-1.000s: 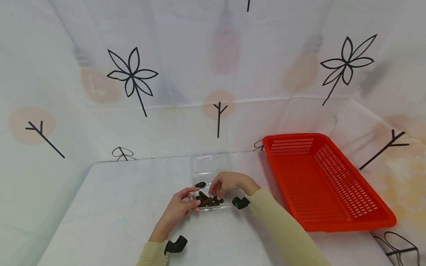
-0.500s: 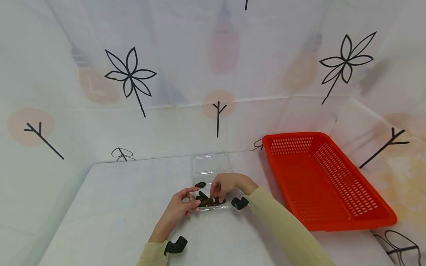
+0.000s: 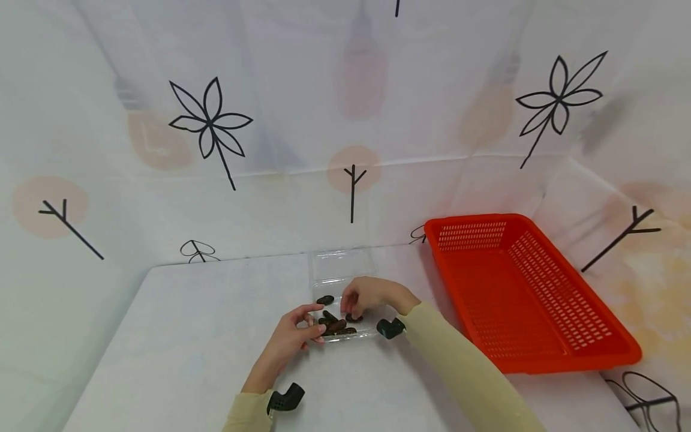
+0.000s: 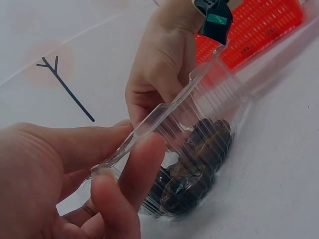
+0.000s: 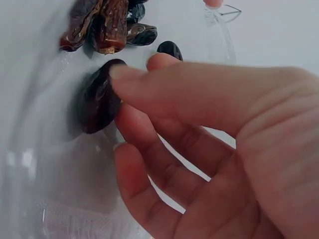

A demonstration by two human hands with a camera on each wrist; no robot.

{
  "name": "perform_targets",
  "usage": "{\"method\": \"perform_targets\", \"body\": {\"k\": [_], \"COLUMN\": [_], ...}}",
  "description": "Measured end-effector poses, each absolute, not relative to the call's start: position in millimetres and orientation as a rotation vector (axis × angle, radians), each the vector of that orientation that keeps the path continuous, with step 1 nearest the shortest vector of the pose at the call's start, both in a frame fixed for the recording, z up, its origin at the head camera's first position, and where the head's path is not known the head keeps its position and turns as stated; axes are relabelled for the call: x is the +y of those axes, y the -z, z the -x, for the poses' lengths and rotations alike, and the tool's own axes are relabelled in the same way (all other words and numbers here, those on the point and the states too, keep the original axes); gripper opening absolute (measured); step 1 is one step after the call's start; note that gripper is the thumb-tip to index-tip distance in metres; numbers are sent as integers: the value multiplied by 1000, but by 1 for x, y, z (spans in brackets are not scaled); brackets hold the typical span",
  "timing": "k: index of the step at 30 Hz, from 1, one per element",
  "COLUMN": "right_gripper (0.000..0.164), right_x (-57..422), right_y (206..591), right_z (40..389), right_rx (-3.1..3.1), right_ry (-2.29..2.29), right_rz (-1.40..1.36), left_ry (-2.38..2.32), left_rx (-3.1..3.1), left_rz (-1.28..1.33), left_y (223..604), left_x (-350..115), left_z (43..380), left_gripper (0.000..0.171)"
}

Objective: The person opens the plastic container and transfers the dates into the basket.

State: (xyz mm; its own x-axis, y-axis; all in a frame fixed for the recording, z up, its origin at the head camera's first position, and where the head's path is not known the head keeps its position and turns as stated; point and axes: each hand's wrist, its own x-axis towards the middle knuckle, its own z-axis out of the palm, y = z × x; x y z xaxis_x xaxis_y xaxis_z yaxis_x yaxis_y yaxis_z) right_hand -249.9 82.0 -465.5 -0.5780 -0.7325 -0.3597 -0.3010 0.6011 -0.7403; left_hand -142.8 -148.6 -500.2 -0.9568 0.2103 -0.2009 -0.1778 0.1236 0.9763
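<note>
A clear plastic clamshell box (image 3: 367, 329) lies with its lid folded back on the table, several dark brown dates (image 3: 333, 326) in its near part. Along its left side, my left hand (image 3: 288, 336) pinches the box's rim (image 4: 154, 119) between thumb and fingers. Inside the box, my right hand (image 3: 369, 294) pinches one glossy date (image 5: 97, 102) between thumb and index finger, low over the floor of the box. Another date (image 3: 325, 300) lies apart near the far left corner. My right fingers partly cover the pinched date in the head view.
A large red plastic basket (image 3: 531, 300) with slotted walls stands right of the box, near my right forearm. The clear lid (image 3: 342, 264) lies toward the patterned cloth backdrop (image 3: 281, 210). White cloth covers the table (image 3: 205, 336).
My right hand dipped toward the near dates, then drew slightly back and up with one date, which now sits apart from the pile. My left hand stays on the rim.
</note>
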Motion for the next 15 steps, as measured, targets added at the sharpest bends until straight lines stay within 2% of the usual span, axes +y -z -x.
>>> {"method": "perform_targets", "body": {"k": [15], "right_gripper": [29], "right_x": [82], "right_y": [466], "right_z": [248], "right_rx": [2203], "right_ry": [765], "right_rz": [809], "left_ry": [-1915], "left_rx": [2106], "left_rz": [-33], "left_y": [501], "left_x": [-146], "left_z": [144], "left_gripper": [53]}}
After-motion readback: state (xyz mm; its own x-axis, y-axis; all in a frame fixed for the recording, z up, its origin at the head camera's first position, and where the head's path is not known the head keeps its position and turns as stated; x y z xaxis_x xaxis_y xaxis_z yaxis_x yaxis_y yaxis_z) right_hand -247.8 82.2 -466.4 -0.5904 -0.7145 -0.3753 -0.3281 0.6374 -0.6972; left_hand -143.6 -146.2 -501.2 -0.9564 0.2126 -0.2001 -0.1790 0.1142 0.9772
